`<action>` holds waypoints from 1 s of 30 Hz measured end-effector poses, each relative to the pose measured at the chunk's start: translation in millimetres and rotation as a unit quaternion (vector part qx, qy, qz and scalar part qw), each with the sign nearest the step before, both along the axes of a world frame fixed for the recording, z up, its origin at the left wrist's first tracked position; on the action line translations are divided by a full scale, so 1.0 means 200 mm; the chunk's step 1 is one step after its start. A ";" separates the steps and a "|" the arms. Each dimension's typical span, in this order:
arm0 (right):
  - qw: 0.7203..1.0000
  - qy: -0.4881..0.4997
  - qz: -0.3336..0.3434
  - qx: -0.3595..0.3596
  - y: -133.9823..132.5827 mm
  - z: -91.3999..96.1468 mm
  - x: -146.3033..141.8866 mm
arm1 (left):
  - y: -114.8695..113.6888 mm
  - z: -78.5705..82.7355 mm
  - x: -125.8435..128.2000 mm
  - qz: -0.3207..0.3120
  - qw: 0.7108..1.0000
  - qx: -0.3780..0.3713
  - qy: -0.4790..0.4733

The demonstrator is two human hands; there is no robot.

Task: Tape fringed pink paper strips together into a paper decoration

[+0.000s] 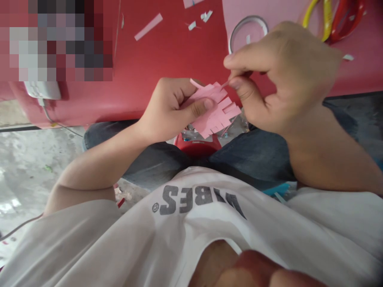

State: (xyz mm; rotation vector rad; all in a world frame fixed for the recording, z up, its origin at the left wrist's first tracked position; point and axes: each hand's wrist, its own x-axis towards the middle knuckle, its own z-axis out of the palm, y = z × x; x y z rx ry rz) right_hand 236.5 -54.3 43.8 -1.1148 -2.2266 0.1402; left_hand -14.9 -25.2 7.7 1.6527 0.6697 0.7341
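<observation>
Pink slit-edged paper [208,121] sits mid-frame, clamped between thumb and fingers of the left hand [166,109], those fingers mostly hidden behind it. At its upper-right edge the right hand [287,73] pinches a thin strip [225,84], its attachment unclear. Upper right, a ring [250,18] is partly covered; a yellow handle [328,20] is cut off.

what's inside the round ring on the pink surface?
Inside the ring, a small white scrap and bare pink surface show. The right hand covers its lower right; anything there can't be seen.
</observation>
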 end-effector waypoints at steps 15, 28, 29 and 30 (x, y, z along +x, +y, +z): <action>0.998 -0.007 0.010 0.060 0.02 -0.03 0.00 | -0.01 0.04 0.05 -0.012 0.998 -0.059 0.004; 0.999 -0.012 0.024 -0.041 0.01 0.02 0.00 | -0.03 0.03 0.04 0.077 0.995 0.057 0.039; 0.999 -0.009 0.031 -0.044 0.00 0.03 0.00 | -0.03 0.02 0.04 0.094 0.992 0.068 0.046; 0.998 -0.009 0.033 -0.045 0.00 0.03 0.00 | -0.03 0.01 0.03 0.099 0.991 0.075 0.050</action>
